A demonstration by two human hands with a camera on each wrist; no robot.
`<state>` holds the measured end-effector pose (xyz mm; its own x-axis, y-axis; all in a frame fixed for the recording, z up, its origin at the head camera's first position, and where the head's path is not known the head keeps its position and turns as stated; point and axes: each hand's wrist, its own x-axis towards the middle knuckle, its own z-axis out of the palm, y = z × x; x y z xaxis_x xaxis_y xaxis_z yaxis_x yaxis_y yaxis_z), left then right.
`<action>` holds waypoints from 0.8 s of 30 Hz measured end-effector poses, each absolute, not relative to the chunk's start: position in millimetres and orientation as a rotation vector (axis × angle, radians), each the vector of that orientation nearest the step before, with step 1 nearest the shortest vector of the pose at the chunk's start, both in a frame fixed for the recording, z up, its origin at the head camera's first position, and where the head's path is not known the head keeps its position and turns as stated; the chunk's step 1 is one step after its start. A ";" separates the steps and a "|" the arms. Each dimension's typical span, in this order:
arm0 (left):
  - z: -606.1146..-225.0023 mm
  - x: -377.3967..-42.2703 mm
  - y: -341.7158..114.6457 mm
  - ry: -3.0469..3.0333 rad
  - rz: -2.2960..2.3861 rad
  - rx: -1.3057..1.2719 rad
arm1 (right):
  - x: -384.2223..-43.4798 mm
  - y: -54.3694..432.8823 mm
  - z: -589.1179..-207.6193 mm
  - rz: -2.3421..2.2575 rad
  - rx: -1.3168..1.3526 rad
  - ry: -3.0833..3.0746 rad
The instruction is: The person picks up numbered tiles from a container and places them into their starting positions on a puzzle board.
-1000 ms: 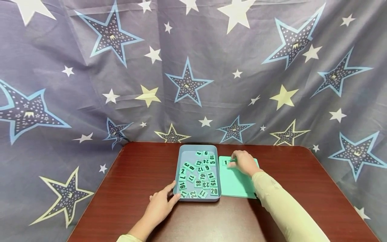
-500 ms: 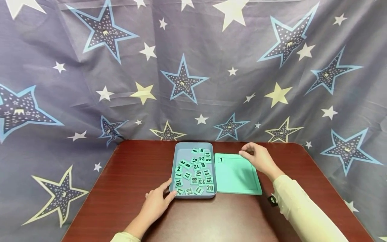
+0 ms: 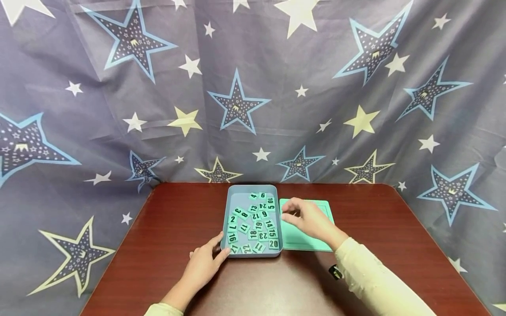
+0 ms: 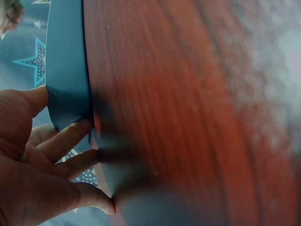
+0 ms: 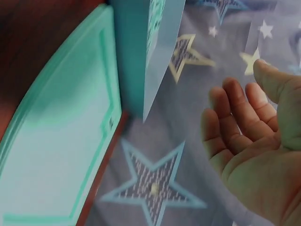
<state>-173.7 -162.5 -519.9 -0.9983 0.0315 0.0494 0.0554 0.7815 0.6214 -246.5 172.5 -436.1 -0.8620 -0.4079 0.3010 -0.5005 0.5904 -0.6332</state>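
A shallow blue-grey tray [image 3: 242,191] holds several loose mint-green number tiles [image 3: 258,225]. At its front left corner is my left hand [image 3: 204,263], gripping the corner between thumb and fingers. In the left wrist view the thumb [image 4: 40,99] touches the tray wall [image 4: 68,61], and the other fingers spread low beside it. Right of the tray lies a mint-green board [image 3: 302,239] with a raised border. My right hand [image 3: 312,219] hovers above the board near the tray's right wall, fingers loosely bent. The right wrist view shows its palm [image 5: 263,174] without anything in it.
Everything rests on a reddish-brown table [image 3: 186,210]. A curtain [image 3: 276,109] printed with stars hangs directly behind the table's far edge. A dark strap-mounted piece [image 3: 336,272] hangs under my right sleeve [image 3: 371,272].
My right hand lifted off the board, uncovering the number 1 tile at its top left, and then swung back left toward the tray, covering that tile. My left hand stays at the tray corner.
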 end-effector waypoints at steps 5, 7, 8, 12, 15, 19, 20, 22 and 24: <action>-518.8 -173.9 -161.7 -2.936 -1.040 -0.064 | -246.9 142.6 -443.5 1.156 0.889 -2.713; -517.5 -173.9 -161.8 -2.934 -1.038 -0.064 | -248.4 132.1 -446.0 1.130 0.934 -2.730; -517.0 -173.8 -162.0 -2.933 -1.038 -0.063 | -249.4 126.7 -446.6 1.109 0.955 -2.738; -515.6 -173.4 -163.4 -2.934 -1.032 -0.060 | -255.4 104.2 -444.4 0.956 1.075 -2.777; -515.3 -172.9 -164.8 -2.934 -1.026 -0.063 | -262.6 84.2 -440.6 0.757 1.162 -2.822; -516.8 -172.4 -165.5 -2.924 -1.023 -0.062 | -275.8 55.6 -442.7 0.385 1.192 -2.919; -517.5 -172.4 -165.4 -2.921 -1.026 -0.061 | -279.5 49.2 -445.2 0.303 1.178 -2.947; -518.7 -172.8 -164.0 -2.920 -1.032 -0.062 | -286.0 38.7 -451.3 0.164 1.140 -3.000; -519.5 -173.2 -162.0 -2.920 -1.041 -0.068 | -291.8 31.3 -457.9 0.064 1.081 -3.046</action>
<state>-173.2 -162.0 -519.5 -0.9982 0.0275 0.0537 0.0553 0.7738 0.6310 -291.8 31.3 -457.9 -0.7726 -0.6307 -0.0722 -0.6271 0.7760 -0.0674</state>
